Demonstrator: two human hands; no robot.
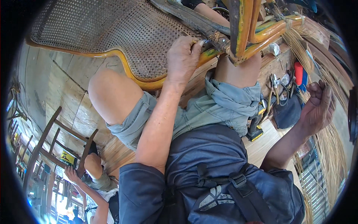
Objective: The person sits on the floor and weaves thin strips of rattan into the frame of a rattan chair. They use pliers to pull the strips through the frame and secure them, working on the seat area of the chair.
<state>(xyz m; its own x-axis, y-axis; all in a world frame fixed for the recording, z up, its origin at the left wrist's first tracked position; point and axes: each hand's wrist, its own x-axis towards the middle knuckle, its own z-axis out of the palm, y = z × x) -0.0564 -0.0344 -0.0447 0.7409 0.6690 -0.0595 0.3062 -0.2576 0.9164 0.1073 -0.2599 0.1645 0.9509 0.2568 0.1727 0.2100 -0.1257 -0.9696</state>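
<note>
A chair-like piece with a woven cane panel (126,33) and a glossy yellow-orange bent frame (121,56) lies across my knees. My left hand (182,58) is closed at the frame's edge, thumb and fingers pinched together. A small dark bit shows at the thumb tip, too small to name. Just right of it, a strip binding (216,36) wraps a joint of the frame. Raised at the right, away from the chair, my right hand (319,106) has its fingers curled in with the thumb against them. What it holds, if anything, cannot be made out.
Long strands of cane (328,160) hang and lie along the right. Pliers (275,84), a red-handled tool (298,72) and a yellow-black power tool (254,128) lie beside my right thigh. Another person's forearm (212,15) reaches in at the top. A second person holds a wooden chair frame (50,155) at lower left.
</note>
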